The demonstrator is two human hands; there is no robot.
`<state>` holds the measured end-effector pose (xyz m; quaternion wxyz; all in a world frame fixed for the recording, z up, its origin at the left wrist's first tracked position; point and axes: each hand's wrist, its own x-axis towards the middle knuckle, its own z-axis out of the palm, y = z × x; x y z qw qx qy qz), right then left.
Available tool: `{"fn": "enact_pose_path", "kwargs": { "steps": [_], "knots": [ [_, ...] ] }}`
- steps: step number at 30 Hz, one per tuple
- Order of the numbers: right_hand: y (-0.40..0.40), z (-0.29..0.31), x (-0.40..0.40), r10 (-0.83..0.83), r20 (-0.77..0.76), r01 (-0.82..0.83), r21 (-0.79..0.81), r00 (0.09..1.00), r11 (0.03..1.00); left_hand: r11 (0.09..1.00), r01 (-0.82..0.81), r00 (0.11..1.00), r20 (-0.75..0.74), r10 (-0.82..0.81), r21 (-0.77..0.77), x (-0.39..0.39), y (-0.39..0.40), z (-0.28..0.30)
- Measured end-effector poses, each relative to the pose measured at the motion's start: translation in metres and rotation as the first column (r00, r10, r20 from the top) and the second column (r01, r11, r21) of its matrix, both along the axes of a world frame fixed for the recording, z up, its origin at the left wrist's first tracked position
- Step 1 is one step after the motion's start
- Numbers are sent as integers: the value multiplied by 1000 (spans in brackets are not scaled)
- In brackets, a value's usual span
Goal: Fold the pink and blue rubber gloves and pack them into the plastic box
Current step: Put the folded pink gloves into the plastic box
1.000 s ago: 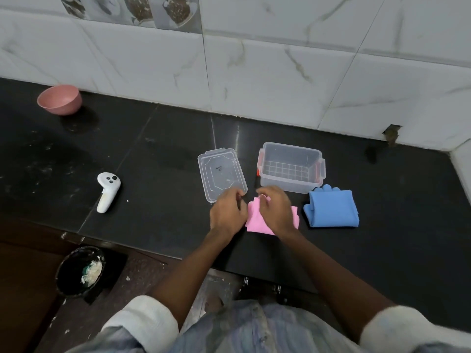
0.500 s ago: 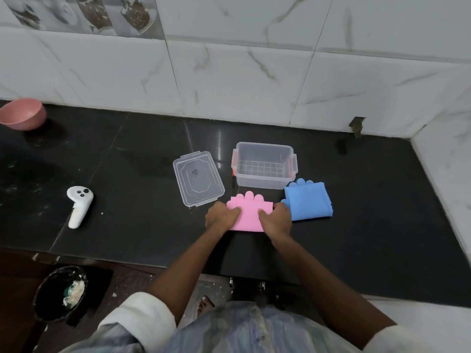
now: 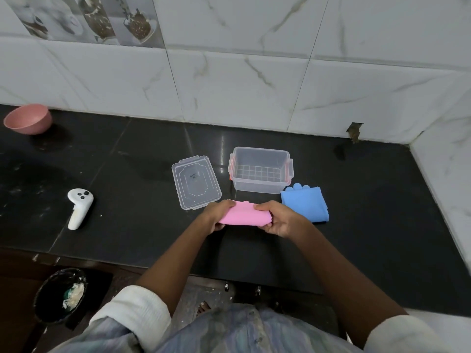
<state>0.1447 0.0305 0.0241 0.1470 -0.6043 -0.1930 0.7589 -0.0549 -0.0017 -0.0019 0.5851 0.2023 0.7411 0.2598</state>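
Observation:
The folded pink glove [image 3: 243,214] is held just above the black counter [image 3: 142,174], in front of the clear plastic box [image 3: 260,169]. My left hand [image 3: 216,215] grips its left end and my right hand [image 3: 276,220] grips its right end. The box stands open with nothing inside. Its clear lid [image 3: 195,182] lies flat to the left of it. The folded blue glove [image 3: 305,203] rests on the counter right of my right hand, its fingertips pointing toward the box.
A white controller [image 3: 79,207] lies on the counter at the left. A pink bowl [image 3: 28,119] sits at the far left by the tiled wall. A black bin [image 3: 60,294] stands on the floor below the counter edge.
The pink glove lay flat on the counter under my hands; now both hands have lifted it off the surface by its ends.

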Motion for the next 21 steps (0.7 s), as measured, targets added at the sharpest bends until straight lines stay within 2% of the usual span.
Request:
{"fn": "enact_pose_path", "kwargs": {
  "steps": [3, 5, 8, 11, 14, 17, 21],
  "knots": [
    [2, 0, 3, 0, -6, 0, 49, 1000, 999, 1000, 8, 998, 63, -10, 25, 1, 0, 3],
    [4, 1, 4, 16, 45, -22, 128, 999, 992, 996, 35, 998, 56, -39, 84, -2, -1, 4],
    [10, 7, 8, 100, 166, -146, 295, 981, 944, 970, 85, 996, -8, -85, 226, -7, -1, 8],
    [22, 21, 12, 107, 173, -174, 441, 979, 880, 908, 132, 991, -67, -115, 397, -6, 9, 23],
    [42, 40, 14, 33, 224, -158, 568, 974, 808, 841, 207, 973, -196, -123, 499, 0, 34, 45],
    [69, 57, 11, -52, 272, -138, 636, 961, 759, 801, 303, 928, -353, -123, 517, 6, 66, 58],
    [104, 63, 5, -63, 405, -257, 684, 912, 682, 791, 368, 854, -515, -78, 489, 13, 103, 62]
  ]
}}
